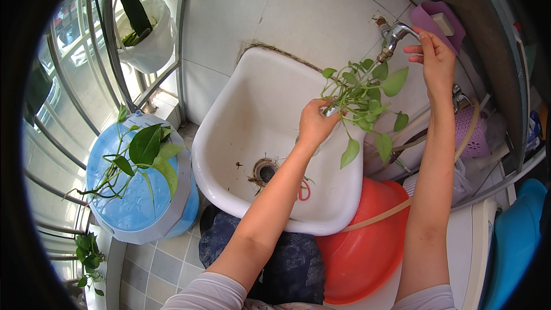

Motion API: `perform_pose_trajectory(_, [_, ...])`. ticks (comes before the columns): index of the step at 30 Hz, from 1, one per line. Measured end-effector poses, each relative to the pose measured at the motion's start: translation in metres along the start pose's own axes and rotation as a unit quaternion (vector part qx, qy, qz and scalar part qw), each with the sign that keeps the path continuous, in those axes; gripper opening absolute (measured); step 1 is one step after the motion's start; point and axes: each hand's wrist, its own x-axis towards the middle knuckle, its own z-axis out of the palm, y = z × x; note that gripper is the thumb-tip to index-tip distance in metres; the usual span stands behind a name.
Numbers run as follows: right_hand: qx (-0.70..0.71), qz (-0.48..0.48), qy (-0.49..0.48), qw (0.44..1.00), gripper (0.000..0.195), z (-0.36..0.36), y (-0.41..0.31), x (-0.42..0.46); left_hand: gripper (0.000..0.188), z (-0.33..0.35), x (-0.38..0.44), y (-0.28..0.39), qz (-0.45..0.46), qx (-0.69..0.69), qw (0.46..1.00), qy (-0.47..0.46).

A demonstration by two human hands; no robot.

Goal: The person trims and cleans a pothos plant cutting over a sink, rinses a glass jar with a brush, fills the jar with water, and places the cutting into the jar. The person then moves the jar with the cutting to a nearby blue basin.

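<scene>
My left hand [318, 122] grips the neck of a clear vessel [330, 109] holding a leafy green pothos plant [366, 99], over the right part of a white ceramic sink [215, 107]. A thin stream of water seems to run onto the plant from a chrome wall tap [394, 36]. My right hand [434, 58] has its thumb and fingertips on the tap's lever. Behind my left forearm, the red handle [304, 190] of a tool lies in the sink, right of the drain [264, 172]. The vessel's lower part is mostly hidden by my left hand.
Cut pothos stems [146, 150] lie on the blue lid of a small tub-like appliance [137, 224] left of the sink. A red plastic basin [366, 245] stands below right. A white hanging pot [150, 51] is by the window railing; a purple soap holder [458, 30] is beside the tap.
</scene>
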Motion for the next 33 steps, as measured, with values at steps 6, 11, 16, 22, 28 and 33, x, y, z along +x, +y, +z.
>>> perform_pose_trajectory(6, [0.000,0.002,0.000,1.000,0.027,0.001,0.000,-0.001,0.049,0.000,-0.001,-0.002,0.017,0.013,1.000,0.016])
perform_pose_trajectory(11, [-0.004,0.004,-0.002,1.000,0.026,-0.001,0.000,0.000,0.049,0.001,0.000,-0.003,0.015,0.022,1.000,0.010])
perform_pose_trajectory(16, [0.030,0.017,0.001,0.999,0.025,-0.003,0.000,0.000,0.051,0.000,-0.001,-0.001,-0.003,0.034,0.999,0.000])
perform_pose_trajectory(22, [0.109,0.110,-0.145,0.977,0.024,-0.022,0.056,-0.027,0.052,-0.001,-0.002,0.000,-0.029,0.025,0.999,-0.013])
perform_pose_trajectory(28, [0.023,0.152,-0.363,0.919,0.026,0.014,0.071,-0.027,0.051,0.001,-0.001,-0.008,0.001,0.029,1.000,-0.003])
perform_pose_trajectory(33, [0.073,0.174,-0.410,0.892,0.031,0.032,0.087,-0.018,0.049,-0.001,-0.003,0.003,-0.019,0.045,0.998,-0.031])
